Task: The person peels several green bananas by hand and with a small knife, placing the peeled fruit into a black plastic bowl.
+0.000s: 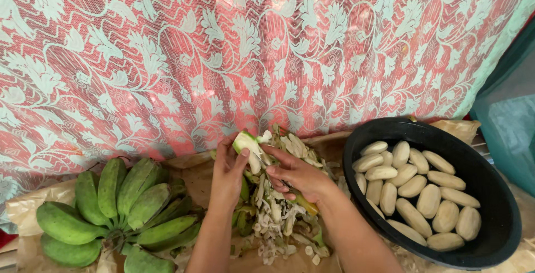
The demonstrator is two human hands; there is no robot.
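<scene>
Red lace curtain (267,44) backs brown paper (195,181); left hand (228,175) and right hand (298,174) grip a half-peeled banana (247,143).

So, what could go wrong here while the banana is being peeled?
1. The right hand seems to work a tool, mostly hidden, close to the left hand gripping the half-peeled banana; a slip might cut fingers.
2. The peel heap lies under both hands; a dropped banana would land in the scraps, not the black tub.
</scene>
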